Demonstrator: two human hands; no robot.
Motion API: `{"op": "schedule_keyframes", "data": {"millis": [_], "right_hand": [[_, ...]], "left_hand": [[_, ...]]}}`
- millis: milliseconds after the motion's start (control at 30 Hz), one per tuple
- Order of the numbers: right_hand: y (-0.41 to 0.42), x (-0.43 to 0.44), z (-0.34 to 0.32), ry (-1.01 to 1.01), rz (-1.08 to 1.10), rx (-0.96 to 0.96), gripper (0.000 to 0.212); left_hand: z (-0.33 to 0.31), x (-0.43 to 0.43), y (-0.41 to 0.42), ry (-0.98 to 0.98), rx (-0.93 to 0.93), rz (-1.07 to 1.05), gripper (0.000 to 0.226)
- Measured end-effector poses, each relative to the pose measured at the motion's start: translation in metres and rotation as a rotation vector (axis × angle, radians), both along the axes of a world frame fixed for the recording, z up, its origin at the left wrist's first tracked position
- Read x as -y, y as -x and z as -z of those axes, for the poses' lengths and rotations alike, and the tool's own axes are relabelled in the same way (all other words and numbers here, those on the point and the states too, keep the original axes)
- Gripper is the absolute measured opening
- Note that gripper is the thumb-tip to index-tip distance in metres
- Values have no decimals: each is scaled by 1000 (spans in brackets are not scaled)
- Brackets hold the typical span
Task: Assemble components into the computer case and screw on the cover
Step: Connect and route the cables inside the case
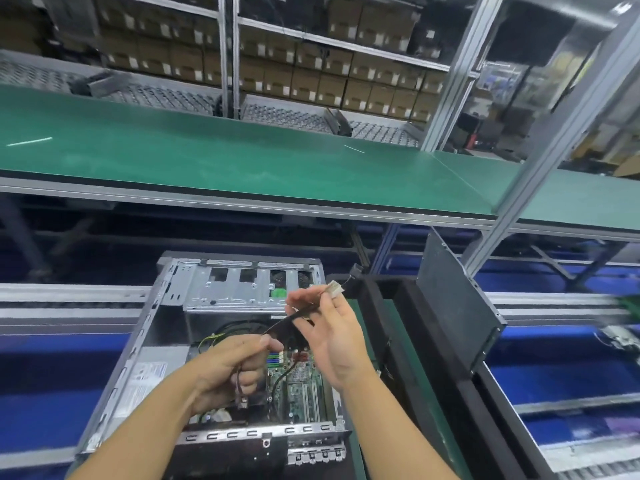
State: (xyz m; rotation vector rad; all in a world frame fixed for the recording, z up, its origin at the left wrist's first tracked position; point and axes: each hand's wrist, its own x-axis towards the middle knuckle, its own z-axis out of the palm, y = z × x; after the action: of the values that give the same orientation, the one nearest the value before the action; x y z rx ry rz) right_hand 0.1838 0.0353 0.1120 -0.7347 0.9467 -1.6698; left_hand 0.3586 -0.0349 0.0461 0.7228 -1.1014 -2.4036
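Above the uncovered computer case [221, 289], between its side walls, the left hand [227, 372] curls around thin wires [239, 388]. The right hand [334, 339], palm showing, pinches a dark cable [294, 317] tipped by a white connector [336, 286]. Right of the case leans a black panel [457, 299].

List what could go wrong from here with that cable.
1. The cable is held between the left hand and right hand; pulling harder may strain its white plug.
2. A loose plug dangles under the left hand over the circuit board and could snag.
3. The black cover stands propped beside the case; a bump might tip it.
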Motion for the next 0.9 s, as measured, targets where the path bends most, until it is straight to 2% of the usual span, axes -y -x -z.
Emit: {"op": "schedule_keyframes", "data": {"millis": [133, 233, 300, 433, 533, 567, 633, 767, 833, 900], "right_hand": [[-7, 2, -2, -37, 193, -491, 36], [-7, 2, -1, -16, 253, -780, 33], [-9, 3, 1, -9, 231, -890, 32], [-13, 5, 12, -98, 206, -884, 32], [-15, 4, 14, -178, 228, -873, 28], [-16, 5, 16, -218, 222, -832, 34], [-17, 6, 19, -294, 197, -725, 45], [-18, 9, 30, -350, 189, -528, 29], [-20, 6, 37, -374, 185, -530, 28], [-18, 2, 49, -412, 201, -663, 28]], "left_hand": [[1, 1, -7, 37, 73, 2, 48], [-4, -1, -14, -44, -6, 29, 50], [-6, -1, -16, -117, -77, 22, 49], [-10, -3, -16, -268, -96, -60, 18], [-8, -6, -21, -296, -120, -96, 13], [-7, -6, -24, -301, -146, -107, 10], [-4, -6, -28, -313, -193, -135, 12], [0, -8, -33, -193, -146, -148, 11], [3, -7, -35, -92, -114, -132, 16], [7, -6, -38, -33, -96, -129, 25]]}}
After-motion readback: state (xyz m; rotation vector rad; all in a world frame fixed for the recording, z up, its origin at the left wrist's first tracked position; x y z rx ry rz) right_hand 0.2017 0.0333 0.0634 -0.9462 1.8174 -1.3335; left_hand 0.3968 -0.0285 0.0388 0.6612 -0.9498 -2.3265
